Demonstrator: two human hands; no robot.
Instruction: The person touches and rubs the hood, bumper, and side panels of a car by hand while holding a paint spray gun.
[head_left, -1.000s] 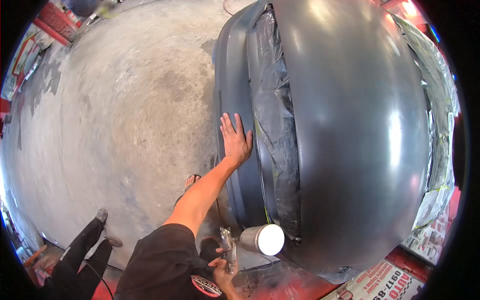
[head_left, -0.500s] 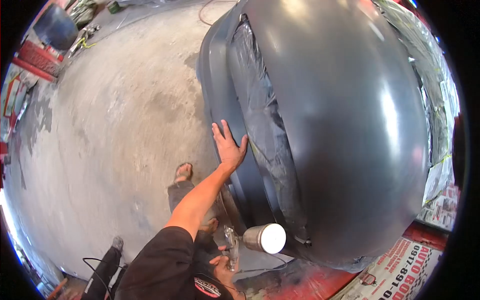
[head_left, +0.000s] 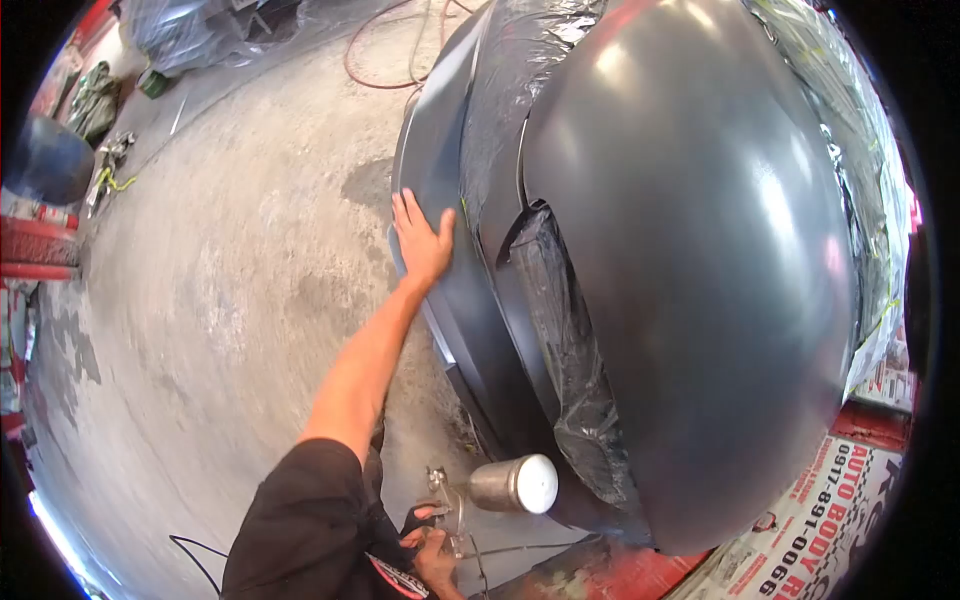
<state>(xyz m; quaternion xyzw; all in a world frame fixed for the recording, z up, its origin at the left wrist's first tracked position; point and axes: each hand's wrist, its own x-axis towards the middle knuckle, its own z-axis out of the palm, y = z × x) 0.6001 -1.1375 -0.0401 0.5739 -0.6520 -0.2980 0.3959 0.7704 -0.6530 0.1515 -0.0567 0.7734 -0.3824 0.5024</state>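
Observation:
My left hand (head_left: 425, 242) lies flat on the dark grey car bumper (head_left: 478, 345), near its outer edge, with the fingers stretched out and the thumb apart. Low in the view, my right hand (head_left: 434, 556) is wrapped round the handle of a metal spray gun (head_left: 452, 508). The gun's silver cup, with a white end, points right toward the lower end of the bumper. Beside the bumper, black plastic masking (head_left: 560, 325) covers the headlight opening. The smooth grey hood (head_left: 690, 280) bulges on the right.
A thin hose (head_left: 520, 547) runs near the gun. Red hose loops (head_left: 362, 65) lie on the concrete floor (head_left: 230, 270) at the top. A blue drum (head_left: 48, 158) and red metal parts (head_left: 38, 248) stand at the left. A printed banner (head_left: 790, 525) lies at lower right.
The view has shifted along the car, showing more of its far end. My left hand has slid farther along the bumper toward its outer edge. My right hand keeps hold of the spray gun.

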